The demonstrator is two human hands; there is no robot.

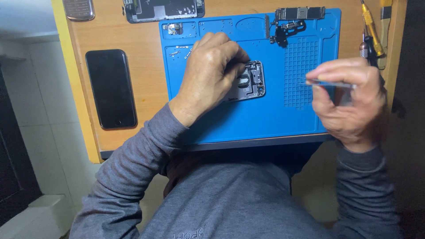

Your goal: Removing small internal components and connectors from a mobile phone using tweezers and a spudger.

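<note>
Leaning in, grey sweatshirt (230,208) at frame bottom; right hand (349,99) pinching tweezers (330,83); left hand (210,75) pressing opened phone chassis (250,82) onto blue mat (274,110), centre frame.

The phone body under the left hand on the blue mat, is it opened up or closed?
Opened up. The phone body lies on the blue mat with its bare inner frame and parts showing; the left hand covers its left part.
</note>
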